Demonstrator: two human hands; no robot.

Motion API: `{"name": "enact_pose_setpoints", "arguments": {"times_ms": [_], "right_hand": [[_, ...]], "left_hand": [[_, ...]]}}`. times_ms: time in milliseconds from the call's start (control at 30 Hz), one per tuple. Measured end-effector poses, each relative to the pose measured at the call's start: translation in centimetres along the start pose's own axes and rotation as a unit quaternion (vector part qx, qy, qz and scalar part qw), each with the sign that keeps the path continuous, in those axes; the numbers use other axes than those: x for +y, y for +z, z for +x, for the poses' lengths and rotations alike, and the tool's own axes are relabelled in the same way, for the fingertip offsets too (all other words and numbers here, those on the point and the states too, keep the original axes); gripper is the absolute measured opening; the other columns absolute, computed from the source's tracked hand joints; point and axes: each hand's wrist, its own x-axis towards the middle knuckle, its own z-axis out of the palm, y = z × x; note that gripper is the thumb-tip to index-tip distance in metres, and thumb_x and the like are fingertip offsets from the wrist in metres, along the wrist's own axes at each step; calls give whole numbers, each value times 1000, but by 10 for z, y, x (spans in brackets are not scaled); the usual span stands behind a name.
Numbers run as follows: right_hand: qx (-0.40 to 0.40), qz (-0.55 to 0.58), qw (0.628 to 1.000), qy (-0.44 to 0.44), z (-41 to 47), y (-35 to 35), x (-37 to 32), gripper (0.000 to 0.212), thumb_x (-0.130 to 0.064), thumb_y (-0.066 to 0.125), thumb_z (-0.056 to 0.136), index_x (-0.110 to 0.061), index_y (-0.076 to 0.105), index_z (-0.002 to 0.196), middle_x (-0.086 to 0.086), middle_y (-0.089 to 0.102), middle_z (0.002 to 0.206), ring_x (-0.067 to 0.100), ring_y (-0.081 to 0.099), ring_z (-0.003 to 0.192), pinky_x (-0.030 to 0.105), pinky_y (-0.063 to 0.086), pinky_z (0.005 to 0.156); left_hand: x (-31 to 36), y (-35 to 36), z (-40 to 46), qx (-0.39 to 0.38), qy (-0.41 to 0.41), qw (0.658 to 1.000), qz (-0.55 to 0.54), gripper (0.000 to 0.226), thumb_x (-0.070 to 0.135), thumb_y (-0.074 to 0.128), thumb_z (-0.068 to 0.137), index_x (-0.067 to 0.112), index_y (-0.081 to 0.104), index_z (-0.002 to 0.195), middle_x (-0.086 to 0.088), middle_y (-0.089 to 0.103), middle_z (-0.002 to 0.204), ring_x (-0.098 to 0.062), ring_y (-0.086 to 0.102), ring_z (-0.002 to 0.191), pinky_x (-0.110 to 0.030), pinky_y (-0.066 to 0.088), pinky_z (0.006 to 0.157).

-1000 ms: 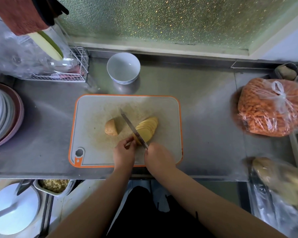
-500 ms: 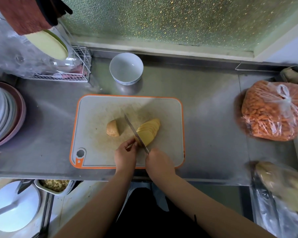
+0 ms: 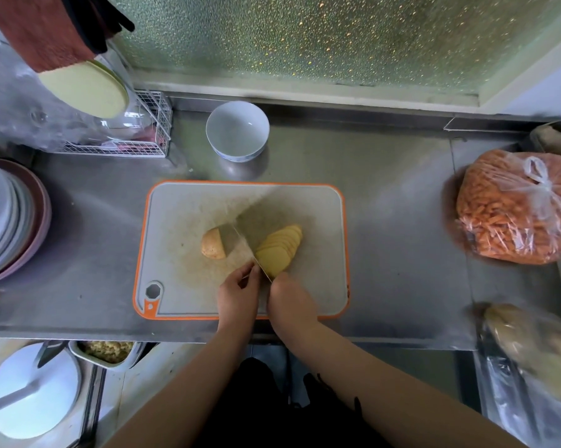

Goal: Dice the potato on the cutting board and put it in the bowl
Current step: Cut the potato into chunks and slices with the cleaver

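View from above of a steel table [image 3: 386, 221] with a grey cutting board [image 3: 182, 221] edged in orange. On the board lies a fan of thin potato slices [image 3: 280, 247] and, apart to their left, an uncut potato end [image 3: 213, 244]. The right hand [image 3: 290, 302] grips a knife [image 3: 243, 245] by the handle, its blade slanting between the end piece and the slices. The left hand [image 3: 238, 295], fingers curled, rests at the near end of the slices beside the blade; whether it pinches a slice cannot be told. A white bowl [image 3: 237, 130] stands beyond the board. A bag of orange pieces [image 3: 515, 208] sits at the right.
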Motion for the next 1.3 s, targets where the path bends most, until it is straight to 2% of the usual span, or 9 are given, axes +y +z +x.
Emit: {"name": "enact_pose_setpoints", "arguments": {"times_ms": [233,333,433,567,700,800,933,1133,1300], "right_hand": [[26,47,997,-59,-8,1,12,42,-20,41,97,-13,23,134,11,67,103,31,65,91,40,50,74],[31,67,989,-127,-15,-1,19,43,-20,40,96,-24,26,136,7,64,108,30,63,89,40,50,73],[17,60,989,-137,-11,0,22,44,-19,40,95,-31,25,134,8,63,108,31,63,89,43,51,74],[11,8,994,-111,-5,1,26,50,-22,39,97,-24,19,143,12,66,102,33,64,88,38,47,69],[12,32,994,-108,-8,2,19,33,-40,34,99,-14,39,120,14,67,98,36,64,86,41,48,69],[14,50,995,-88,-4,-1,19,24,-34,38,98,-13,44,107,13,66,96,35,63,87,40,48,71],[20,58,995,-84,1,-8,20,18,-31,42,94,-13,46,95,11,63,87,31,59,79,40,47,67],[29,49,996,-68,0,-5,21,18,-27,41,95,-11,49,95,11,63,89,31,61,82,40,49,70],[34,68,995,-67,-2,-6,19,19,-27,41,97,-11,49,103,11,64,93,31,61,85,35,41,66]], "left_hand": [[10,2,-7,-13,7,999,-43,26,24,62,91,26,57,117,16,63,101,0,61,93,-19,49,78],[8,2,-7,-20,12,999,-44,21,25,61,91,29,60,112,13,66,101,-4,64,94,-26,53,82],[4,2,-4,-25,17,999,-28,19,26,60,92,31,62,111,9,69,103,-6,65,95,-34,55,86],[3,0,-3,-16,20,1000,12,22,19,55,92,38,62,100,9,69,102,-10,65,95,-40,54,89],[7,-2,-5,-25,9,1000,6,19,20,56,94,33,66,103,10,70,100,-6,65,94,-34,54,87],[8,-2,-5,-34,9,999,-3,22,24,59,93,21,67,114,7,70,103,-6,65,95,-30,52,87],[9,0,-8,-45,14,999,-4,25,25,61,92,21,66,116,10,69,100,-3,64,94,-21,50,81],[16,2,-11,-46,18,999,18,14,23,59,94,30,63,105,22,62,85,4,59,83,-12,42,66],[15,6,-10,-26,6,999,25,30,31,60,92,20,63,120,6,68,106,-8,63,95,-23,50,78]]}}
